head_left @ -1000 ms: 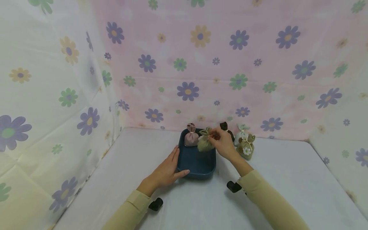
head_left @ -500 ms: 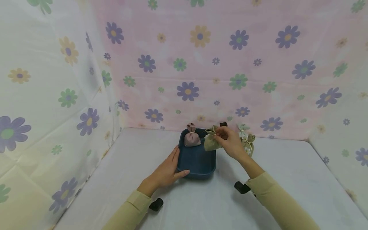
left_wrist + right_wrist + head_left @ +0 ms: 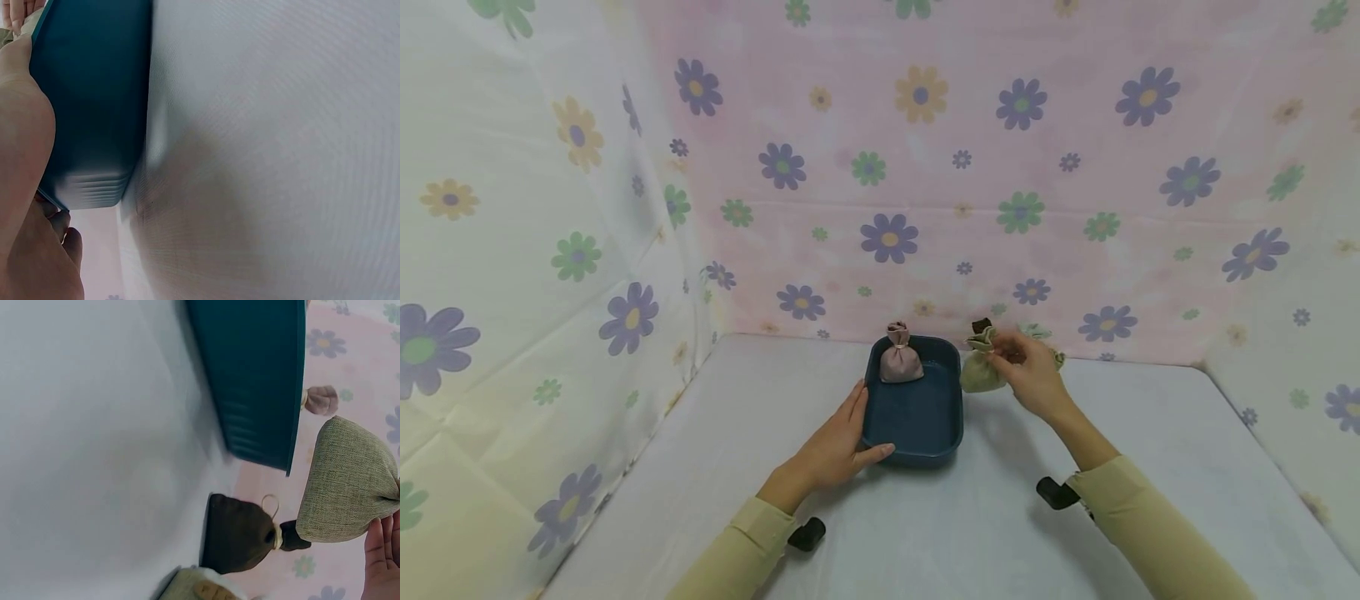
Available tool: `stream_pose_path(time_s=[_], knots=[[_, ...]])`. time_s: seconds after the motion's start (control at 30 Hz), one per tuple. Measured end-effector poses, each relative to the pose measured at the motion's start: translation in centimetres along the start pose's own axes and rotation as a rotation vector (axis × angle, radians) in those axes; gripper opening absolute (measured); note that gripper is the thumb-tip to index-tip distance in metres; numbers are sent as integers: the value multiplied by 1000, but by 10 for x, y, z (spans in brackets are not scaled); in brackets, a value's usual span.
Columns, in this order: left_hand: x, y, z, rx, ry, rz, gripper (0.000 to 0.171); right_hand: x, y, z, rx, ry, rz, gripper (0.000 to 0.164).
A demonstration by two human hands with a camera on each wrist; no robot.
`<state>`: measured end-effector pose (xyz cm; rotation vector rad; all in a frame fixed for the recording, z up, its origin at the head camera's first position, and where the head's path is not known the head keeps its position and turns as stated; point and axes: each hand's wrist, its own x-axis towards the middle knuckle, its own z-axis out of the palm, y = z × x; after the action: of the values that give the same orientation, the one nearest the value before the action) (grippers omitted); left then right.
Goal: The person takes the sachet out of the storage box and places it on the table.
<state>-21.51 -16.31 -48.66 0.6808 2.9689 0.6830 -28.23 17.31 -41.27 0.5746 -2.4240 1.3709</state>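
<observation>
My right hand [image 3: 1030, 375] pinches a green drawstring pouch [image 3: 981, 372] at its tied neck, just beyond the right edge of a dark blue tray [image 3: 913, 421]. In the right wrist view the plump body of the green pouch [image 3: 347, 481] hangs away from the fingers, above table level. My left hand [image 3: 831, 446] rests against the tray's left side, fingers straight along the wall and thumb on the near rim. A pinkish-mauve pouch [image 3: 901, 364] stands inside the tray at its far left.
A dark brown pouch [image 3: 240, 534] stands on the white table behind the tray's right side. Another green pouch [image 3: 187, 584] and a pale mint pouch [image 3: 1033, 331] are beside it, mostly hidden by my right hand. Flower-printed cloth [image 3: 887, 167] walls the table's back and sides.
My right hand has carried the green pouch rightward, from over the tray to outside its right edge. My left hand and the tray have stayed in place.
</observation>
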Motion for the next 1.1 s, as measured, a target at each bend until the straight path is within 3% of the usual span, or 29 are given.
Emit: stream_pose_path(time_s=[0.53, 1.1], knots=[[0, -1, -2, -10, -1, -4, 114, 0, 23, -5, -39, 44, 14, 13], [0, 0, -1, -9, -7, -5, 113, -1, 54, 9, -25, 97, 50, 11]])
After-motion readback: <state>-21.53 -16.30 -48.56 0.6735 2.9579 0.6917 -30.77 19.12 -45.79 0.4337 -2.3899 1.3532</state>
